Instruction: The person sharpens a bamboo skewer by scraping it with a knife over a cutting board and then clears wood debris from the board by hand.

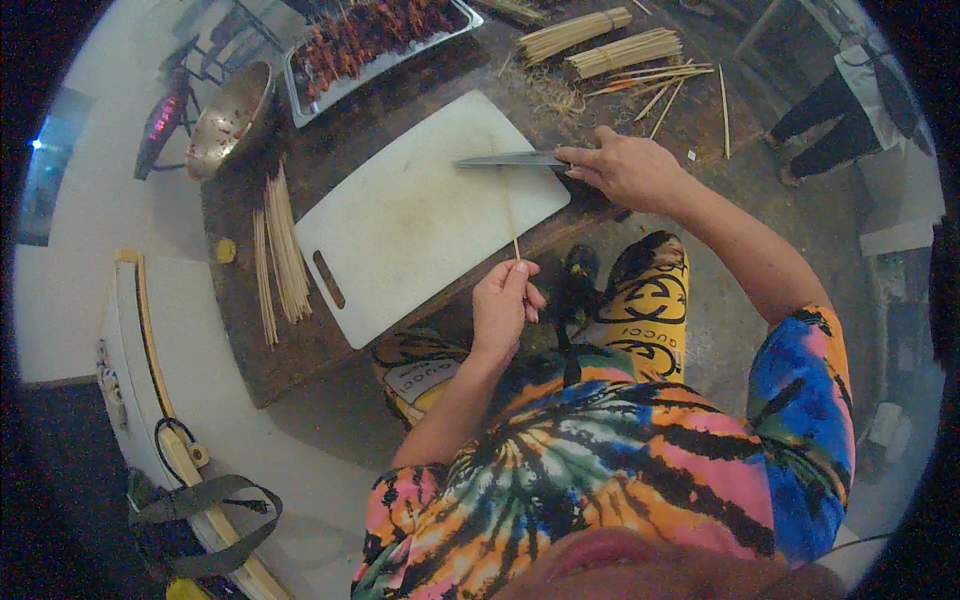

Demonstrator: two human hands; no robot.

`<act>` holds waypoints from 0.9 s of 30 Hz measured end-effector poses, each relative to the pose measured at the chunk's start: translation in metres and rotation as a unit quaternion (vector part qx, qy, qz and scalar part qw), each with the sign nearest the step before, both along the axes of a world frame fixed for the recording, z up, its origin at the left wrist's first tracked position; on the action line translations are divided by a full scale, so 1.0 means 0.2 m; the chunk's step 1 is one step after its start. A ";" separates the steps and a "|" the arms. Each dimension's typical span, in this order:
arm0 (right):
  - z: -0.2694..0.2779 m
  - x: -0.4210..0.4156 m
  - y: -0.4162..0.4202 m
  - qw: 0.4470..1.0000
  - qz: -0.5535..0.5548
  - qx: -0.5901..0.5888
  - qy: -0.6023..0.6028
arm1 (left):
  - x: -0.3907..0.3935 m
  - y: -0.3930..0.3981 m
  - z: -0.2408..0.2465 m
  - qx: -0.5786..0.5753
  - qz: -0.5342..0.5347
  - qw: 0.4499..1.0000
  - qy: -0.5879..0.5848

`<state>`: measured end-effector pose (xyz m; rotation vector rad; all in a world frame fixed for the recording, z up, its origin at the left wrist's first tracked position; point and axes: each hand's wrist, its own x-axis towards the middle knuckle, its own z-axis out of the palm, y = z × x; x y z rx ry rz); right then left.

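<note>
My left hand (508, 304) pinches the near end of a thin wooden skewer (512, 217) at the near edge of a white plastic cutting board (405, 232). The skewer reaches away over the board. In my right hand (622, 169) is a knife (510, 160), its blade pointing left and crossing the skewer above the board's right part. Whether the blade touches the skewer or the board I cannot tell. Loose skewers (281, 255) lie on the wooden table (247, 375), left of the board.
A metal tray (382, 73) of skewered meat stands beyond the board, near a metal bowl (229, 124) at the left. Skewer bundles (626, 54) lie at the back right, with loose skewers (660, 79) and shavings (551, 97). Another person's legs (821, 124) are at the far right.
</note>
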<state>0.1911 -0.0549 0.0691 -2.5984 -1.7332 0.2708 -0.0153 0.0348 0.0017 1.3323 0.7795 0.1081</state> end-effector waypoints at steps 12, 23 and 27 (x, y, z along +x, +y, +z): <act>-0.14 0.02 0.11 0.996 -0.033 0.085 -0.021 | 0.01 -0.01 -0.02 -0.009 0.013 1.000 -0.005; -0.16 0.14 0.20 0.989 -0.058 0.100 0.097 | 0.00 -0.01 0.00 -0.009 0.015 1.000 -0.011; -0.11 -0.01 0.09 0.997 -0.035 0.057 0.032 | 0.00 -0.01 -0.01 -0.002 0.026 1.000 -0.005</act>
